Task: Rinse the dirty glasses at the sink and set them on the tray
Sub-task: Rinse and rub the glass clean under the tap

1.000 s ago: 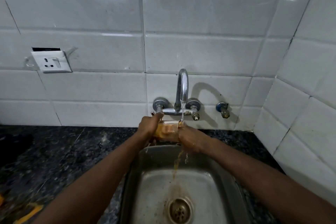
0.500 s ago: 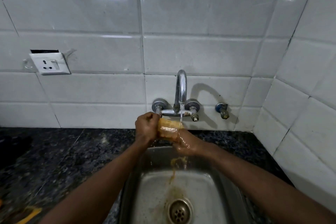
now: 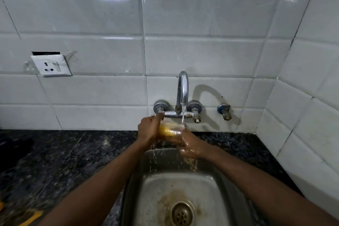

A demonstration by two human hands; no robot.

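The glass [image 3: 169, 130] is held on its side in the air just under the tap [image 3: 182, 88], above the back edge of the sink [image 3: 156, 189]. Yellow-orange residue shows through it, and the stream of water [image 3: 182, 115] strikes its right end. The left hand [image 3: 148, 130] grips the left end with the fingers wrapped round it. The right hand [image 3: 189, 145], wet, is curled round the other end, though I cannot tell whether any fingers reach inside the mouth. Brownish drops fall from the hands into the sink, and a stain of the same colour rings the drain [image 3: 182, 213]. By that colour I judge the rinse only partly done: this glass is not yet clean and has yet to go on the tray. No tray and no other glasses are in sight, so how many are finished or waiting I cannot say. A dark speckled bench [image 3: 73, 161] surrounds the sink, and a socket [image 3: 51, 65] sits on the white tiled wall to the left.
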